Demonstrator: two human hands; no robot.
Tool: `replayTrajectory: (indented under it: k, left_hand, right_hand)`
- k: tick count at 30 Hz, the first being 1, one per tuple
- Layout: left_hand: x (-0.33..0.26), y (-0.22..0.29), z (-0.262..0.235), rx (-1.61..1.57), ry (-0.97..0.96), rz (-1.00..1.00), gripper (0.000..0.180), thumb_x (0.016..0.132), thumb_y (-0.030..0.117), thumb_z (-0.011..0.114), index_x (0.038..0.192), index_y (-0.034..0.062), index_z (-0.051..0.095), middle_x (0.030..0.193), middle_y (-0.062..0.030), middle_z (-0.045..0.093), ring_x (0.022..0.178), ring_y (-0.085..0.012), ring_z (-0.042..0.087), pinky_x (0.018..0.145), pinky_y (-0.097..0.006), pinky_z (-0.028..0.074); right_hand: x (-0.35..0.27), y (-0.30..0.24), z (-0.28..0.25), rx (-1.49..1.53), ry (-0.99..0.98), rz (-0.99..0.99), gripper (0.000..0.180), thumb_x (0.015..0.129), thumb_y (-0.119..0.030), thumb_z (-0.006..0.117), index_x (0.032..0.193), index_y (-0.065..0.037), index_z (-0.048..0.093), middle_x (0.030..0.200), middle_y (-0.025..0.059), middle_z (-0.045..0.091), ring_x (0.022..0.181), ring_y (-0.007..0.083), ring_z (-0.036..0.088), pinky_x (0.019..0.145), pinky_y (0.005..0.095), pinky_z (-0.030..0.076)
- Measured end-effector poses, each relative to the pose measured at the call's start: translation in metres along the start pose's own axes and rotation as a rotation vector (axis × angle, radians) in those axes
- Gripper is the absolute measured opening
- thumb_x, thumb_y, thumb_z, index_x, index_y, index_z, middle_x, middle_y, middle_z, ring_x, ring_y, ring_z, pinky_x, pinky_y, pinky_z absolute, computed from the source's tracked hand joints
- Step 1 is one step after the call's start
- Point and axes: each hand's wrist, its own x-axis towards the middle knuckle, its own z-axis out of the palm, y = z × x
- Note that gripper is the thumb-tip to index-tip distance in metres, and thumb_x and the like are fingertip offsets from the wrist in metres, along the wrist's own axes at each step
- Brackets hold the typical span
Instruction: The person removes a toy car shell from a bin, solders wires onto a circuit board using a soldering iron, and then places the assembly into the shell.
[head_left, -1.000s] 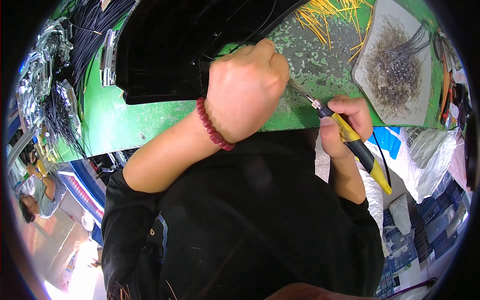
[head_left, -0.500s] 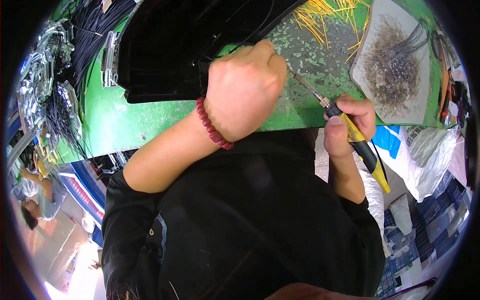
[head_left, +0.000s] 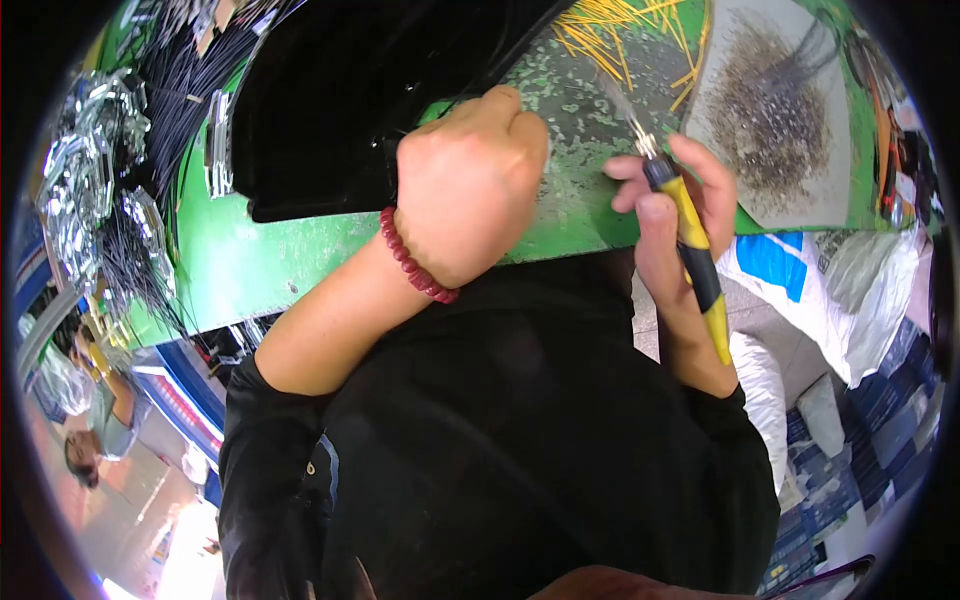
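Observation:
My left hand (head_left: 470,185) is a closed fist resting on the green worktable (head_left: 250,265), against the edge of a large black panel (head_left: 350,100). A red bead bracelet (head_left: 412,262) circles that wrist. What the fist pinches is hidden. My right hand (head_left: 672,205) grips a pair of pliers with yellow and black handles (head_left: 695,265). The metal jaws (head_left: 632,125) point up toward the yellow wire pieces (head_left: 620,35) at the table's far side.
A grey tray (head_left: 780,110) heaped with fine wire scraps sits at the right. Bundles of black cable (head_left: 170,90) and shiny metal parts (head_left: 85,190) lie at the left. White sacks (head_left: 830,280) stand on the floor at right. Another person (head_left: 95,400) works at lower left.
My right hand has drawn the pliers away from the left fist, to the right and upward. The left fist has stayed put.

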Motion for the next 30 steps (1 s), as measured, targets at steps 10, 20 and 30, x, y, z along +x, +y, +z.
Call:
replayTrajectory:
  k: [10, 20, 30]
  left_hand:
    - [0.003, 0.001, -0.011, -0.030, -0.072, -0.034, 0.008, 0.073, 0.005, 0.066, 0.070, 0.0058, 0.058, 0.074, -0.0055, 0.056, 0.063, -0.0249, 0.059, 0.053, -0.033, 0.047]
    - [0.004, -0.002, -0.025, -0.258, 0.011, -0.060, 0.016, 0.066, 0.001, 0.069, 0.080, 0.0045, 0.061, 0.088, -0.0069, 0.062, 0.079, -0.0261, 0.060, 0.065, -0.034, 0.050]
    - [0.002, -0.006, -0.015, -0.171, 0.080, 0.046, 0.023, 0.062, 0.003, 0.072, 0.081, 0.0075, 0.062, 0.086, -0.0050, 0.063, 0.084, -0.0245, 0.061, 0.068, -0.033, 0.051]
  right_hand:
    - [0.014, -0.004, 0.018, -0.426, -0.053, -0.174, 0.024, 0.077, 0.007, 0.066, 0.098, -0.004, 0.061, 0.076, 0.0103, 0.063, 0.057, 0.0134, 0.061, 0.052, 0.0243, 0.046]
    - [0.021, 0.001, 0.032, -0.363, -0.078, -0.031, 0.035, 0.076, 0.008, 0.066, 0.105, -0.005, 0.054, 0.073, 0.0065, 0.061, 0.062, 0.0107, 0.060, 0.058, 0.0235, 0.048]
    - [0.036, -0.001, 0.027, -0.404, -0.123, -0.041, 0.038, 0.075, 0.011, 0.065, 0.107, -0.006, 0.055, 0.070, 0.0040, 0.059, 0.061, 0.0090, 0.056, 0.057, 0.0218, 0.045]
